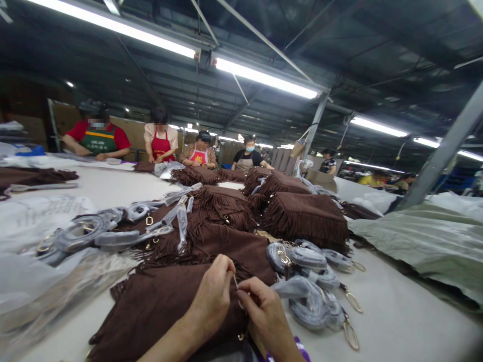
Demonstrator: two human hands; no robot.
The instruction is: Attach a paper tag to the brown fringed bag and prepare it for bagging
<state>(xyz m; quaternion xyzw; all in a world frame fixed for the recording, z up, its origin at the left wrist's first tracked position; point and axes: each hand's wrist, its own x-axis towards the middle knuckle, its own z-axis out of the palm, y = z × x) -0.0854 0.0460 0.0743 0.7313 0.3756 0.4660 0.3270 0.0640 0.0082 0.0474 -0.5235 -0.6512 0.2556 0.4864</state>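
Note:
In front of me a dark brown fringed suede-like bag (158, 301) lies flat on the white table. Over its right part, my left hand (213, 291) is closed, thumb and forefinger pinching a thin shiny metal piece (236, 282), which seems to be a clip or ring. From the other side my right hand (266, 309) is also closed on that piece, its fingertips almost meeting the left ones. A small gold fitting (241, 336) shows at the bag's edge below. What lies under my fingers is partly hidden.
More brown fringed bags (305, 216) are piled ahead. Plastic-wrapped coiled straps with gold clips (311, 301) lie to the right, others (81, 231) to the left. Clear plastic (41, 286) covers the left side. Several people work across the white table (113, 183). Greenish sheeting (426, 241) lies right.

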